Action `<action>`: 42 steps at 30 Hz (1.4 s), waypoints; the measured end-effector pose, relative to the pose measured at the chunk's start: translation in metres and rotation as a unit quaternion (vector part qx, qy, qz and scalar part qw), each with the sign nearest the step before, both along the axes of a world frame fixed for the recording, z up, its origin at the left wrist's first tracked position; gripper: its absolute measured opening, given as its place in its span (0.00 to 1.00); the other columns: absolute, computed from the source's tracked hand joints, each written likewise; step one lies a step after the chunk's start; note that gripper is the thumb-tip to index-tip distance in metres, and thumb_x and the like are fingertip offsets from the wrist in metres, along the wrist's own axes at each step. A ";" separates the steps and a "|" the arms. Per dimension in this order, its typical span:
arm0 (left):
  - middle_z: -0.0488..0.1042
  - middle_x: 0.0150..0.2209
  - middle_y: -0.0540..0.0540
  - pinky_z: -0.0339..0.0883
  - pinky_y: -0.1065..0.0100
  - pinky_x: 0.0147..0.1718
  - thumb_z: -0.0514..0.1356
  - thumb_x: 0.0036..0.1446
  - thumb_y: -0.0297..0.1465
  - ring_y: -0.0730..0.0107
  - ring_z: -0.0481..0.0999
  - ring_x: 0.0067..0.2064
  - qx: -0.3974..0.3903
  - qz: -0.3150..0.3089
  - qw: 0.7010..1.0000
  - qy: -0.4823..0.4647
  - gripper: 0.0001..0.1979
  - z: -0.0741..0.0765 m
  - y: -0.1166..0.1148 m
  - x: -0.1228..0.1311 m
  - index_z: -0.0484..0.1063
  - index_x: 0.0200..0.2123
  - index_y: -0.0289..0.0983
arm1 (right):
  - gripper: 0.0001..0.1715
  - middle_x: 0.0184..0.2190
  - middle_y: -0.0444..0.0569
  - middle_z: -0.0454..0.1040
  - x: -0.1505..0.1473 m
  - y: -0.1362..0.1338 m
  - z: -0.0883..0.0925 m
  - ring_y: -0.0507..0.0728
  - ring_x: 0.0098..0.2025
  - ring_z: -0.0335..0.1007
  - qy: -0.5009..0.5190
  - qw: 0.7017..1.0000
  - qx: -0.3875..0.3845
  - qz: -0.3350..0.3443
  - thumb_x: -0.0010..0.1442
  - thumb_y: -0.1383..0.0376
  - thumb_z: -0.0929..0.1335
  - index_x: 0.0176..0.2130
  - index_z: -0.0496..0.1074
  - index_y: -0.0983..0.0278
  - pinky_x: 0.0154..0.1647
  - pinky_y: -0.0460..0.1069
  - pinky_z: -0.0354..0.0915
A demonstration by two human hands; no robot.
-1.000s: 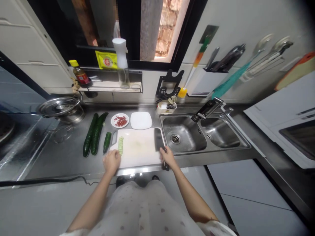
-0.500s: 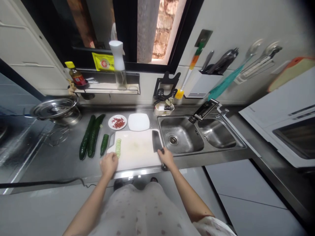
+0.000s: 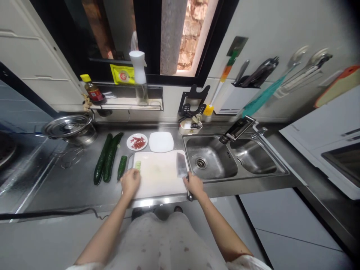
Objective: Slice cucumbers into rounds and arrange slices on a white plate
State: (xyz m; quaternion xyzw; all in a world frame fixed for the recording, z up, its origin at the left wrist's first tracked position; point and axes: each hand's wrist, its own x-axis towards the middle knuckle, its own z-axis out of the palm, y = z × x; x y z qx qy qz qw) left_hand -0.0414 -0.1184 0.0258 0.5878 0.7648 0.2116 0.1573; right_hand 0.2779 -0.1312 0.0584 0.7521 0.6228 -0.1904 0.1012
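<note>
A row of pale green cucumber slices (image 3: 137, 165) lies near the left edge of the white cutting board (image 3: 160, 176). My left hand (image 3: 130, 182) rests over the lower end of that row with its fingers curled, and whatever is under the fingertips is hidden. At the board's right side, my right hand (image 3: 194, 184) is closed round the black handle of a kitchen knife (image 3: 181, 165), whose broad blade lies flat on the board. A short cucumber piece (image 3: 122, 167) is just left of the board. Two whole cucumbers (image 3: 111, 159) lie farther left.
Behind the board stand a plate of chopped red bits (image 3: 129, 144) and a white square plate (image 3: 161, 141). A double sink (image 3: 213, 174) borders the right. At the far left are a lidded steel pot (image 3: 84, 135) and a wire rack (image 3: 70, 159).
My left hand has moved up along the slices and now covers more of the row. My right hand stays on the knife. The view has shifted slightly.
</note>
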 end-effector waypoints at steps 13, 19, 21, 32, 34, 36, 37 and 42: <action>0.79 0.40 0.43 0.64 0.68 0.41 0.57 0.54 0.33 0.62 0.76 0.43 -0.088 -0.003 0.991 -0.103 0.16 -0.006 0.117 0.031 0.74 0.46 0.38 | 0.26 0.51 0.60 0.71 -0.009 0.088 0.021 0.63 0.53 0.64 -0.007 0.991 0.133 0.031 0.66 0.53 0.58 0.55 0.68 0.66 0.50 0.52 0.57; 0.78 0.43 0.38 0.64 0.65 0.42 0.57 0.54 0.34 0.57 0.76 0.45 -0.125 0.001 0.986 -0.109 0.15 -0.014 0.148 0.046 0.75 0.43 0.35 | 0.23 0.52 0.61 0.70 -0.022 0.148 0.007 0.64 0.55 0.62 0.005 0.996 0.085 0.017 0.64 0.59 0.61 0.52 0.70 0.67 0.51 0.53 0.57; 0.78 0.42 0.38 0.64 0.66 0.41 0.57 0.54 0.34 0.58 0.76 0.44 -0.140 0.002 0.984 -0.114 0.14 -0.017 0.154 0.050 0.75 0.41 0.34 | 0.23 0.53 0.60 0.70 -0.026 0.160 0.002 0.64 0.55 0.62 0.019 0.997 0.069 0.008 0.64 0.58 0.61 0.53 0.70 0.66 0.51 0.53 0.58; 0.78 0.38 0.40 0.65 0.66 0.38 0.58 0.51 0.30 0.58 0.76 0.40 -0.165 0.017 0.980 -0.112 0.07 -0.019 0.172 0.060 0.75 0.33 0.35 | 0.24 0.53 0.59 0.71 -0.048 0.191 -0.019 0.66 0.57 0.62 0.057 0.997 0.046 -0.035 0.62 0.55 0.63 0.52 0.72 0.66 0.56 0.57 0.57; 0.78 0.38 0.40 0.64 0.67 0.38 0.58 0.50 0.29 0.59 0.76 0.40 -0.165 0.022 0.979 -0.113 0.06 -0.019 0.173 0.061 0.74 0.32 0.35 | 0.24 0.51 0.59 0.72 -0.050 0.195 -0.025 0.65 0.56 0.63 0.078 0.995 0.045 -0.046 0.61 0.56 0.64 0.52 0.71 0.66 0.55 0.56 0.58; 0.78 0.37 0.40 0.64 0.67 0.37 0.59 0.49 0.28 0.59 0.76 0.40 -0.164 0.028 0.979 -0.116 0.06 -0.018 0.173 0.061 0.74 0.32 0.35 | 0.22 0.49 0.58 0.73 -0.051 0.198 -0.029 0.64 0.55 0.65 0.099 0.992 0.048 -0.063 0.60 0.58 0.65 0.51 0.72 0.65 0.54 0.56 0.59; 0.78 0.36 0.40 0.64 0.68 0.37 0.59 0.49 0.28 0.60 0.76 0.40 -0.163 0.029 0.979 -0.119 0.06 -0.017 0.173 0.061 0.74 0.31 0.35 | 0.21 0.48 0.58 0.74 -0.051 0.198 -0.031 0.64 0.55 0.66 0.110 0.990 0.050 -0.075 0.59 0.59 0.65 0.50 0.72 0.65 0.54 0.55 0.59; 0.77 0.29 0.44 0.61 0.70 0.32 0.57 0.50 0.28 0.64 0.75 0.34 -0.152 0.021 0.977 -0.149 0.05 -0.009 0.165 0.060 0.73 0.29 0.35 | 0.16 0.44 0.53 0.76 -0.045 0.194 -0.028 0.60 0.48 0.70 0.144 0.982 0.059 -0.106 0.58 0.58 0.66 0.44 0.73 0.63 0.47 0.51 0.62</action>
